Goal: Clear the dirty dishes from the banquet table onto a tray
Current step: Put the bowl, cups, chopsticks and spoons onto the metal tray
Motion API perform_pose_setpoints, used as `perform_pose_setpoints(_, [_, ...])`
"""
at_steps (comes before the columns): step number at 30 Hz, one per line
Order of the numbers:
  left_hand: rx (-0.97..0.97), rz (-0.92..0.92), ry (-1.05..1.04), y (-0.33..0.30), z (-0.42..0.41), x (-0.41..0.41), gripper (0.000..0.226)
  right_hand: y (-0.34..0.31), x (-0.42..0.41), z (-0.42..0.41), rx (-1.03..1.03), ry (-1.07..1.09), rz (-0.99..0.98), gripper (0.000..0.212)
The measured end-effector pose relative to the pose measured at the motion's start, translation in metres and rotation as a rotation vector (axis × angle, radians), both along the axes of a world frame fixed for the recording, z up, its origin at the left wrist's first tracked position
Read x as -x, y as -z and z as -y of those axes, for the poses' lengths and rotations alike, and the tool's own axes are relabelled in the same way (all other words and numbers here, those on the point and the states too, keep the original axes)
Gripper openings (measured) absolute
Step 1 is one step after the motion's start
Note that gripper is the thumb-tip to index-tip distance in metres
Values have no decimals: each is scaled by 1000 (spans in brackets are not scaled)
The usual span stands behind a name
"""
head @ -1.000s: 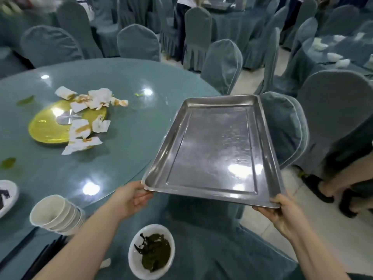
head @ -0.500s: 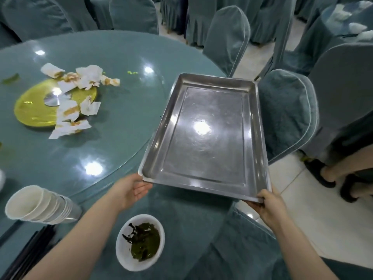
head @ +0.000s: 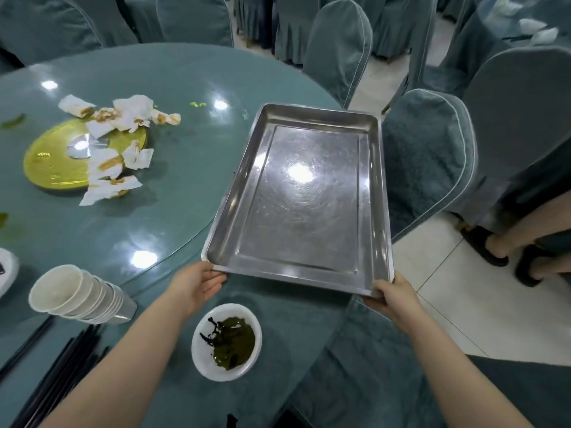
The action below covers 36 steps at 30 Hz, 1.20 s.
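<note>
An empty steel tray (head: 304, 208) hangs over the right edge of the round teal table (head: 173, 88). My right hand (head: 391, 296) grips its near right corner. My left hand (head: 197, 282) holds the near left corner from beneath, with fingers under the rim. A white bowl (head: 227, 341) with dark green leftovers stands just below the tray, close to me. A stack of white bowls (head: 77, 295) lies on its side at the near left. Black chopsticks (head: 58, 375) lie by the near left edge.
A yellow turntable disc (head: 58, 163) strewn with soiled napkins (head: 120, 118) lies at the left of the table. Covered chairs (head: 429, 162) stand right of the tray and around the table. A person's feet (head: 509, 254) in dark sandals are at the far right on the tiled floor.
The tray has come lower and slightly nearer the table edge, with both hands still on its near corners. My view has tilted downward, so the bowl sits higher in frame.
</note>
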<state>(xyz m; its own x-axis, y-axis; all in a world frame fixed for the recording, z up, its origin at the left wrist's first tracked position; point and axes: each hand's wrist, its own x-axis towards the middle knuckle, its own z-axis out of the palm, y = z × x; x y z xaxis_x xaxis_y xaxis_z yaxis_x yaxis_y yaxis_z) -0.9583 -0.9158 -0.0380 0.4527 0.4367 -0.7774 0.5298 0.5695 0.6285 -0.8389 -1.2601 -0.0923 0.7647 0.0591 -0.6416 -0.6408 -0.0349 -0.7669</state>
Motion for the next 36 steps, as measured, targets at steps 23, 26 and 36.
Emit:
perform_pose_setpoints(23, [-27,222,25,-27,-72,196,20,-27,196,-175,172,-440,-88,20])
perform_pose_setpoints(26, [-35,222,-27,-26,-84,202,20,-27,191,-183,185,-384,-67,26])
perform_pose_setpoints(36, [-274,151,-217,-13,-106,195,21,-66,83,-197,204,-285,237,14])
